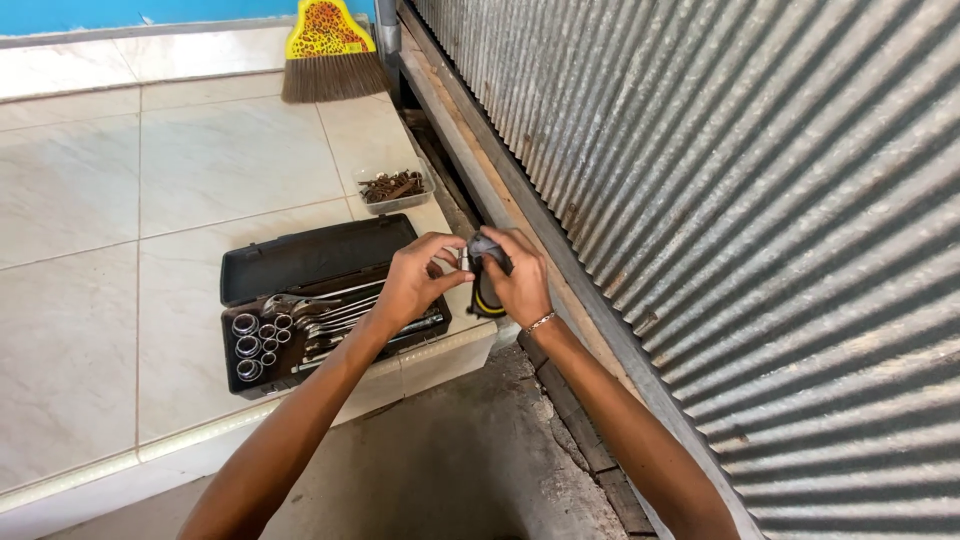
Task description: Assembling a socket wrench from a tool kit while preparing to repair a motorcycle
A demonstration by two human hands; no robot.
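— What's the setting?

— A pale tiled floor point(120, 200) that ends in a raised step, with bare grey concrete point(470, 460) below it. On the right stands a corrugated grey metal wall point(760, 200) set on a worn wooden sill point(470, 150).

— And the hands?

— Both meet above the edge of the step. The right hand point(522, 280) is wrapped around a stubby black and grey ratchet handle with a yellow band point(485, 290), fingers closed on its body; a thin bracelet point(541, 322) sits on that wrist. The left hand point(415, 278) is pinching a small silvery socket bit point(464, 260) at the tool's upper end, thumb and fingertips closed on it.

— So the tool sits where, exactly?

— Between the two hands, upright, held in the right palm, with the left fingertips touching its top from the left side.

— What lies near them?

— Just under the left hand an open black plastic tool case point(310, 260) rests on the tiles, with a row of shiny round sockets point(255, 345) at its left and chrome spanners point(330, 310) beside them. Beyond the case is a small clear tray of rusty screws point(393, 187), and further back a broom with a yellow spotted head point(330, 55) leans at the wall.
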